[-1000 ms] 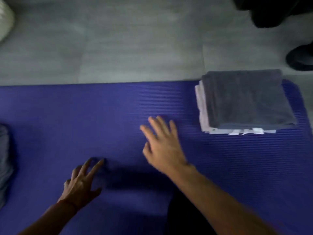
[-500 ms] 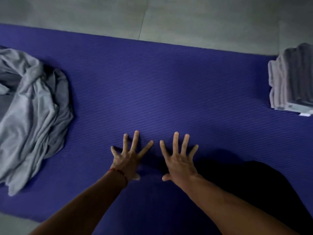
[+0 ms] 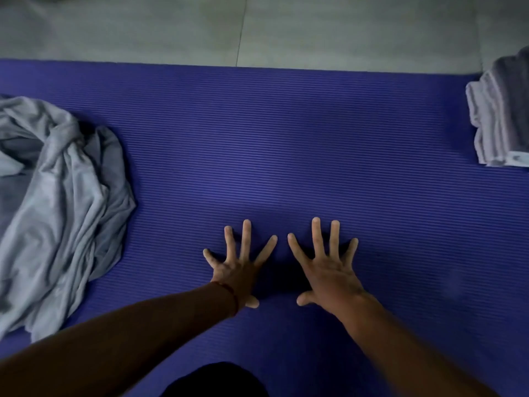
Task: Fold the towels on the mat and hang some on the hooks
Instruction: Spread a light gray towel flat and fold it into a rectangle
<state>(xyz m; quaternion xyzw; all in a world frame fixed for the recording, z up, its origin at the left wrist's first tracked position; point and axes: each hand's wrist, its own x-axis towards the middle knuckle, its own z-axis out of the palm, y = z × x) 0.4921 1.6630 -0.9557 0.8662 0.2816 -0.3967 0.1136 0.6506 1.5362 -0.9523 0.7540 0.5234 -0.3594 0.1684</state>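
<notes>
Your left hand (image 3: 239, 267) lies palm down on the blue ribbed mat (image 3: 286, 153), its fingers straight and spread wide, holding nothing. A thin reddish band (image 3: 231, 293) circles that wrist. Just to its right, close but not touching, your right hand (image 3: 326, 270) lies the same way: palm down, fingers fanned out, nothing in its grasp. Both thumbs point inward toward each other across a dark patch of shadow.

Well off to the left of your left hand, a loose grey towel (image 3: 57, 202) sits crumpled in a heap on the mat, running out past the picture's left edge. Well off to the right of your right hand and farther from you, a stack of folded towels (image 3: 501, 118) rests at the mat's far right end, a dark grey one on top of paler ones, partly cut off by the picture's edge. Beyond your fingertips, past the mat's far edge, lies grey floor (image 3: 315, 32).
</notes>
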